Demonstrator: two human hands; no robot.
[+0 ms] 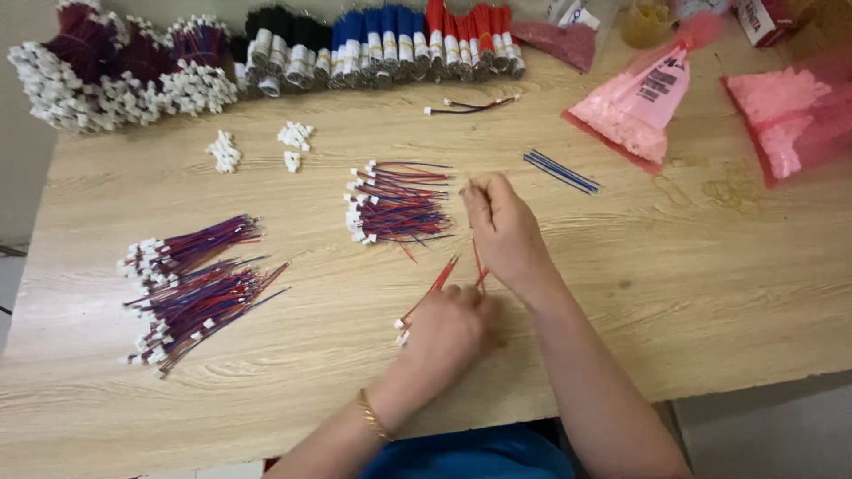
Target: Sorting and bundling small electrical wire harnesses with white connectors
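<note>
I see my left hand [448, 333] closed around a small bunch of red wires [426, 297] with white connectors on the wooden table [692, 284], while my right hand [501, 226] pinches thin wires just above it. A loose pile of red-and-blue wires [395, 204] lies just beside my right hand, and a larger heap [191, 288] sits well apart to the left.

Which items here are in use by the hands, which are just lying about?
In use:
- left hand and right hand, each pinching red wires with white connectors
- red-and-blue wire pile beside the right hand

Lying about:
- loose blue wires
- pink bags
- bundled harnesses at the table's back edge
- loose white connectors
</note>
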